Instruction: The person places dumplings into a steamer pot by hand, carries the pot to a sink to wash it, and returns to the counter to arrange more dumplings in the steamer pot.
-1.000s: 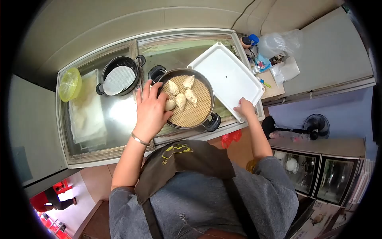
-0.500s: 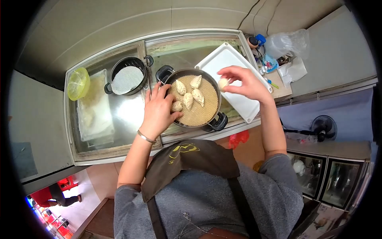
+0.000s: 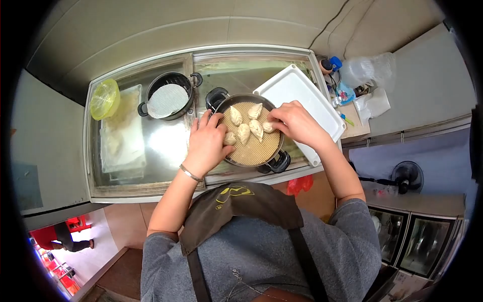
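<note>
A round black steamer pan (image 3: 250,162) with dark handles holds a tan mesh liner (image 3: 254,152). Several pleated, leaf-shaped dumplings (image 3: 256,129) lie on the liner. At the pan's left side, my left hand (image 3: 205,143) curls its thumb and fingers around a dumpling (image 3: 230,139), partly covering it. Over the right rim reaches my right hand (image 3: 301,123), its fingertips pinching another dumpling (image 3: 268,127) at the liner's right edge.
A white tray (image 3: 297,83) lies right of the pan. A second black pot (image 3: 171,79) with a white mesh liner and a yellow-green basket (image 3: 105,99) stand on the glass-topped counter (image 3: 166,166) to the left. Plastic bags (image 3: 375,70) and small items lie at far right.
My right hand has come left and down from over the tray, carrying its dumpling onto the liner. My left hand stays at the left dumpling. The camera view has shifted slightly.
</note>
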Demonstrator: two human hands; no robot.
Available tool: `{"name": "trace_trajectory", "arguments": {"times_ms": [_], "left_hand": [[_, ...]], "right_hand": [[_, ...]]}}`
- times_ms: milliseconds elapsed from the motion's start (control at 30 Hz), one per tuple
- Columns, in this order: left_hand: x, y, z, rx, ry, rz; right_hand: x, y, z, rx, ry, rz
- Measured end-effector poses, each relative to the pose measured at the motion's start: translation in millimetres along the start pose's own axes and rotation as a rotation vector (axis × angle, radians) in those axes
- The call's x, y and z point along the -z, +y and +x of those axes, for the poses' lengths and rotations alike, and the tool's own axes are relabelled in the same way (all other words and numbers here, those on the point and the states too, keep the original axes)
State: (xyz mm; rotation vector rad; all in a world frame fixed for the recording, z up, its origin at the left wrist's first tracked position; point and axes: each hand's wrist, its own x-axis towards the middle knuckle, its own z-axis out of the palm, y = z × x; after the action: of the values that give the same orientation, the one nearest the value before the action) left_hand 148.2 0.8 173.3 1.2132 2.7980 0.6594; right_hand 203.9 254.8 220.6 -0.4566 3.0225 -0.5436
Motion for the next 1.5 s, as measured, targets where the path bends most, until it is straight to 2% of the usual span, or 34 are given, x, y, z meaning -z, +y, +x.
{"name": "trace_trajectory", "arguments": {"times_ms": [133, 233, 300, 367, 400, 433, 467, 533, 633, 700, 733, 800, 833, 900, 1033, 1067, 1100, 1167, 1233, 1267, 1333, 1367, 1433, 1500], "left_hand": [[5.0, 1.7, 0.9, -0.005, -0.001, -0.016], [9.3, 0.3, -0.7, -0.017, 0.023, -0.079], [13.4, -1.0, -1.6, -0.034, 0.058, -0.153], [26.3, -2.9, -4.4, -0.036, 0.138, -0.250], [32.4, -4.5, -6.7, -0.015, 0.143, -0.296], [38.7, -6.5, -10.2, -0.003, 0.159, -0.343], [39.2, -13.6, -14.8, 0.018, 0.178, -0.378], [37.3, -28.2, -23.8, 0.062, 0.231, -0.392], [38.5, -40.7, -29.9, 0.143, 0.234, -0.471], [37.8, -45.6, -34.3, 0.164, 0.242, -0.453], [37.3, -47.6, -36.1, 0.169, 0.252, -0.480], [39.8, -49.4, -37.5, 0.172, 0.248, -0.510], [42.5, -50.6, -40.9, 0.147, 0.244, -0.511], [46.0, -55.8, -50.5, 0.173, 0.259, -0.527], [28.6, -95.3, -85.3, 0.317, 0.253, -0.630], [22.8, -110.4, -95.3, 0.336, 0.255, -0.678], [19.0, -121.9, -101.8, 0.371, 0.256, -0.719], [28.6, -118.0, -104.2, 0.320, 0.228, -0.794], [45.2, -94.1, -98.5, 0.304, 0.268, -0.743], [50.4, -94.9, -92.8, 0.313, 0.286, -0.772], [62.7, -84.6, -78.2, 0.258, 0.333, -0.762], [67.5, -83.7, -67.2, 0.219, 0.346, -0.747], [80.4, -63.1, -49.3, -0.054, 0.359, 0.066], [99.5, 13.0, -39.4, -0.142, 0.465, -0.216]], "right_hand": [[-15.7, 10.8, -4.5, -0.019, 0.003, 0.012], [-15.3, 16.9, -10.7, -0.004, 0.122, 0.098], [-26.7, 47.4, -31.4, -0.238, 0.489, 0.368], [-43.7, 97.2, -60.3, -0.435, 0.714, 0.471], [-55.9, 121.1, -82.2, -0.621, 0.762, 0.438], [-83.5, 158.4, -112.7, -0.712, 0.848, 0.303], [-109.7, 186.3, -145.4, -0.865, 0.874, -0.006], [-141.7, 193.5, -188.5, -1.271, 0.853, -0.063], [-187.4, 198.4, -224.4, -1.235, 0.861, 0.133], [-207.7, 196.2, -226.4, -1.431, 0.768, 0.404], [-214.6, 199.5, -225.1, -1.425, 0.765, 0.415], [-213.0, 203.7, -225.0, -1.429, 0.916, 0.792], [-211.4, 206.1, -227.2, -1.433, 0.943, 0.793], [-198.9, 201.0, -226.3, -1.305, 1.166, 0.950], [-185.1, 181.1, -236.5, -1.274, 1.408, 0.944], [-180.8, 173.7, -246.5, -1.385, 1.398, 0.893], [-191.0, 173.9, -260.8, -1.304, 1.522, 0.969], [-208.6, 161.9, -296.9, -1.219, 1.649, 1.078], [-232.4, 142.6, -338.6, -1.165, 1.774, 1.129], [-244.0, 126.5, -357.8, -1.194, 1.819, 1.120], [-265.8, 88.7, -402.3, -1.258, 1.983, 1.276], [-289.7, 71.9, -430.6, -1.285, 2.048, 1.243], [-333.9, 31.4, -474.3, -1.307, 2.256, 1.247], [-351.2, -22.3, -503.1, -1.388, 2.408, 1.169]]}}
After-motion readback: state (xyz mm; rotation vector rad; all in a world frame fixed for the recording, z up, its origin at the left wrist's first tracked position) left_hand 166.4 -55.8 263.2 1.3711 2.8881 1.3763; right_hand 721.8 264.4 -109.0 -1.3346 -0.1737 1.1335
